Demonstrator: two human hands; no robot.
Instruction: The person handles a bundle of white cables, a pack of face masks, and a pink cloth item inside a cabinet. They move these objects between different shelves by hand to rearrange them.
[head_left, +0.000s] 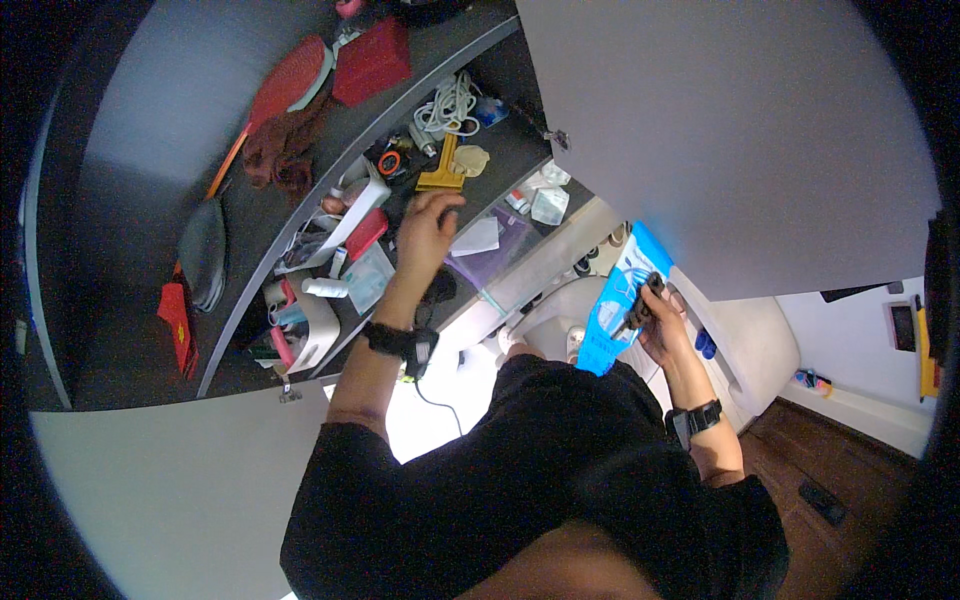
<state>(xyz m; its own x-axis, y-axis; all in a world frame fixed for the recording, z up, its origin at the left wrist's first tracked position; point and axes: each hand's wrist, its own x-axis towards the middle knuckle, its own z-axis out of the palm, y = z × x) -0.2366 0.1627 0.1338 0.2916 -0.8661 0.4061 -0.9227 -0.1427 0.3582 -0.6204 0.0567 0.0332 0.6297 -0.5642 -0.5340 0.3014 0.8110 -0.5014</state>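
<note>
My left hand (429, 229) reaches over a dark cabinet shelf, fingers loosely curled and thumb apart. Its fingertips are close to the wide end of a yellow scraper-like tool (442, 178); whether they touch it I cannot tell. Beside the tool lie a pale round item (471, 160) and a coiled white cable (450, 109). Out to the right, my right hand (664, 322) grips a dark object (646, 301), perhaps a bundled cable, together with a blue-and-white plastic packet (600, 334). The packet hangs in front of my body and bears writing.
A white bin (367, 196), a red case (367, 234), a white bottle (325, 288) and a clear packet (370, 276) crowd the shelf. Above, the upper shelf holds a red box (373, 61) and a brown cloth (281, 154). Open cabinet doors (720, 150) flank me; shoes (582, 265) stand below.
</note>
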